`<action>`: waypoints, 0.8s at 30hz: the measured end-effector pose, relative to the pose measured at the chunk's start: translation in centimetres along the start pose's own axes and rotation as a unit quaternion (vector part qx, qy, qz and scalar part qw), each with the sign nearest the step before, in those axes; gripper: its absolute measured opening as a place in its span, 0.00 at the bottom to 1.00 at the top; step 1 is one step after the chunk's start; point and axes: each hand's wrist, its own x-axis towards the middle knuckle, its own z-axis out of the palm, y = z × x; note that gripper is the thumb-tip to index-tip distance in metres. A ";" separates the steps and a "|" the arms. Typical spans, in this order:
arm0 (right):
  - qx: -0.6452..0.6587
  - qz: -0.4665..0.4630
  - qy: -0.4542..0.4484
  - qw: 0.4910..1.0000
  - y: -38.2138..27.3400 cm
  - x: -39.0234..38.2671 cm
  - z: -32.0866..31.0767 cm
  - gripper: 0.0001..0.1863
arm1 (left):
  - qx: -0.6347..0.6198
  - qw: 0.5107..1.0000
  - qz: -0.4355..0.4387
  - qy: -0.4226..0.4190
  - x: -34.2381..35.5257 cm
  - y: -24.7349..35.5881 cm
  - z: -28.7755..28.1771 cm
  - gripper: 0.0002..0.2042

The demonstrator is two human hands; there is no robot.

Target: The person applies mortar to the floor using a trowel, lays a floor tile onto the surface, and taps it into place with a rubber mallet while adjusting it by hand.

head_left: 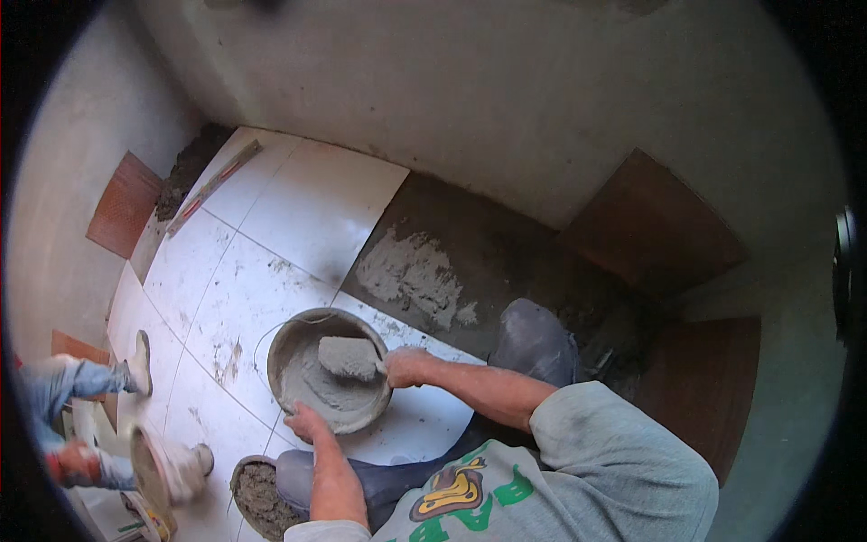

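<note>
A round dark bucket point(280, 357) stands on the white tiles in front of me, with wet grey cement paste inside. My right hand point(408, 367) is closed round the handle of a trowel point(349, 357), whose blade lies over the bucket's opening, coated in cement. At the near rim of the bucket, my left hand point(307, 422) is closed on the edge, the fingers partly hidden. Beyond the bucket, a patch of pale wet cement point(411, 274) is spread on the dark bare floor.
White floor tiles point(330, 203) cover the left. A long level point(215, 187) lies on them. Brown tiles point(655, 221) lean against the walls. A second bucket point(257, 501) of mortar stands by my left knee. At the left, another person point(81, 388) handles a pale bucket point(163, 470).
</note>
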 end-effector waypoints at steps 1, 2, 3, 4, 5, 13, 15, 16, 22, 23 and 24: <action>0.025 0.017 -0.015 0.999 -0.1 -0.1 0.1 0.11 | -0.005 1.000 0.003 -0.002 0.1 -0.4 0.0 0.29; 0.022 0.018 -0.009 1.000 -0.1 -0.4 0.2 0.11 | -0.008 1.000 0.009 0.001 0.3 -0.8 0.1 0.29; 0.017 0.004 -0.012 1.000 -0.5 -0.9 0.0 0.11 | -0.011 1.000 0.015 0.004 0.9 -1.2 0.2 0.29; 0.013 -0.007 -0.014 1.000 -0.5 -1.3 -0.2 0.11 | -0.014 1.000 0.009 -0.002 1.1 -1.3 0.2 0.30; 0.013 -0.002 -0.010 1.000 -0.4 -1.4 -0.4 0.11 | -0.016 1.000 0.013 -0.007 1.1 -1.2 0.5 0.30; 0.024 -0.021 -0.001 0.999 0.0 -0.5 -0.1 0.12 | -0.066 0.997 0.048 0.010 4.9 -4.3 1.6 0.30; 0.039 -0.008 0.032 0.999 0.0 -0.2 0.3 0.12 | 0.050 0.996 0.065 -0.028 4.1 -2.0 1.0 0.31; 0.058 0.013 0.058 0.997 0.0 -0.6 0.3 0.12 | 0.067 0.994 0.081 -0.008 3.1 -0.9 1.2 0.31; 0.101 0.046 0.078 0.991 -0.7 -1.1 0.6 0.13 | 0.073 0.989 0.128 -0.003 2.6 -2.5 0.7 0.32; 0.098 0.036 0.065 0.992 -0.2 -1.1 0.9 0.13 | 0.037 0.994 0.101 -0.006 1.7 -2.1 0.3 0.33; 0.101 0.020 0.055 0.993 0.2 -0.2 1.8 0.14 | 0.129 0.977 0.166 -0.029 4.3 -3.8 0.6 0.34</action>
